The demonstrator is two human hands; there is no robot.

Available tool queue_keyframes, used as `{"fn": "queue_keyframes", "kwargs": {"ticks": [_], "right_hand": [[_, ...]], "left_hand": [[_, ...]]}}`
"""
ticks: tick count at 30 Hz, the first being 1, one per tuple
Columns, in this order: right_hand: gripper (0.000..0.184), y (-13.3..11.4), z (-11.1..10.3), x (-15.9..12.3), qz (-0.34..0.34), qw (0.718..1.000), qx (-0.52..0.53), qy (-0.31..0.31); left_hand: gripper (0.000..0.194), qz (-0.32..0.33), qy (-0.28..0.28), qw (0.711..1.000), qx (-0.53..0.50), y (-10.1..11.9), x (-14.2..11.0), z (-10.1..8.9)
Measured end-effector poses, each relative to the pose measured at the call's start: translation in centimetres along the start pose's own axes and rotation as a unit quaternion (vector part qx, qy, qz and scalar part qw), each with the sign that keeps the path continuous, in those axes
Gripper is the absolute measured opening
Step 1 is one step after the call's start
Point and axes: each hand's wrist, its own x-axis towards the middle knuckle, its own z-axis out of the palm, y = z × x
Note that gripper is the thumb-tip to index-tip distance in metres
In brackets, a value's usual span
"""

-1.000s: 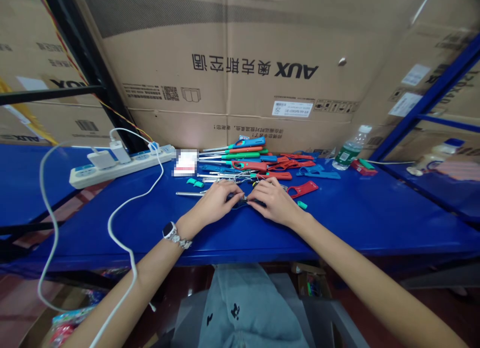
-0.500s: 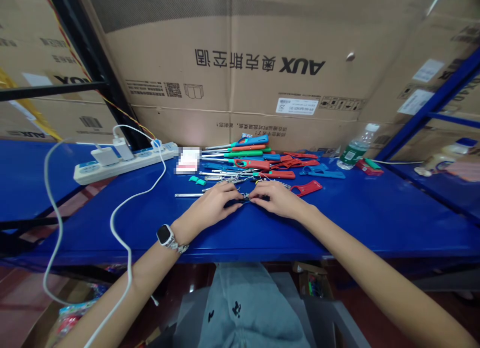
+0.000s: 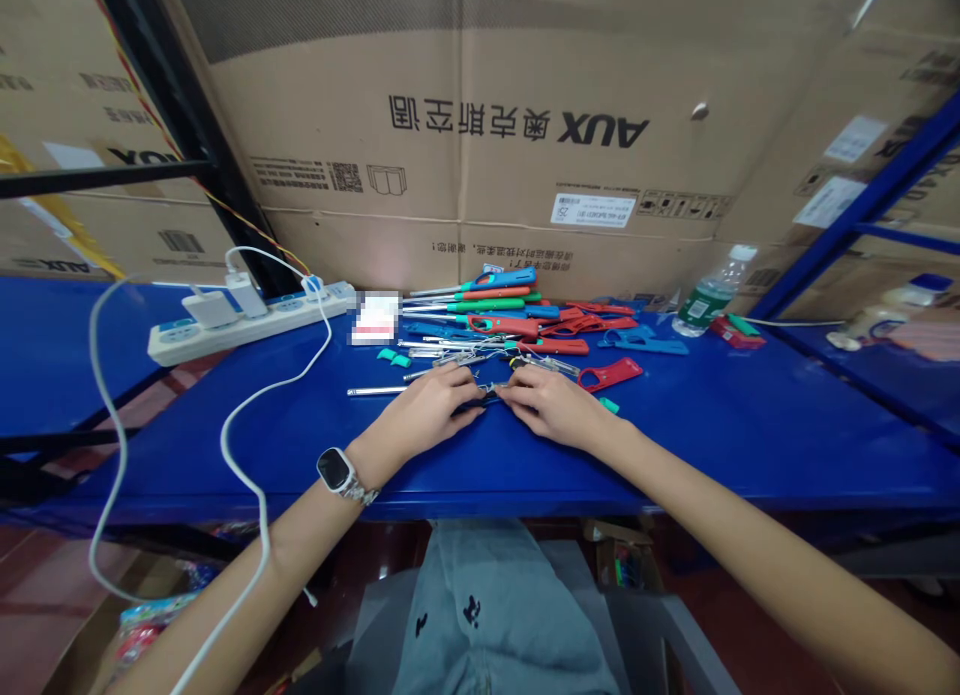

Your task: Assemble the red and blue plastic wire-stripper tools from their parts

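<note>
On the blue table, my left hand (image 3: 439,407) closes around the inside part of a long-nosed lighter (image 3: 489,396), small and dark. A bare metal tube (image 3: 375,391) sticks out to the left behind that hand; whether it belongs to the same part is hidden. Against the part's right end, my right hand (image 3: 551,403) pinches with thumb and fingers, which cover most of it. A thin pale wire end shows between the fingertips. Just behind the hands lie finished-looking lighters (image 3: 499,306), loose metal tubes (image 3: 450,355) and a red handle shell (image 3: 611,375).
Small green pieces (image 3: 393,357) lie left of the pile, another green piece (image 3: 609,405) beside my right wrist. Blue handle shells (image 3: 649,341), a water bottle (image 3: 709,300) and a power strip (image 3: 255,327) stand further out. A white cable (image 3: 225,440) hangs over my left forearm.
My right hand's fingers have shifted slightly at the part. The green piece near my right wrist now shows. My left hand has barely moved.
</note>
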Motion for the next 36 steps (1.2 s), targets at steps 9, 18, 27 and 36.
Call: {"fn": "queue_keyframes", "kwargs": {"ticks": [9,18,27,36], "right_hand": [[0.032,-0.9,-0.7,-0.4,0.002,1.0,0.005,-0.013],[0.032,-0.8,-0.2,-0.4,0.019,0.999,0.03,0.01],[0.03,-1.1,0.0,-0.3,0.016,1.0,0.01,0.016],[0.028,-1.4,0.1,0.0,-0.005,1.0,-0.024,0.01]], "left_hand": [[0.017,-0.013,0.009,1.0,-0.002,0.2,0.1,0.0],[0.023,-0.022,0.016,0.998,-0.054,0.1,0.0,0.1],[0.023,0.006,-0.003,1.0,-0.019,0.1,0.0,0.2],[0.025,0.021,-0.01,1.0,0.002,0.4,0.1,-0.1]]}}
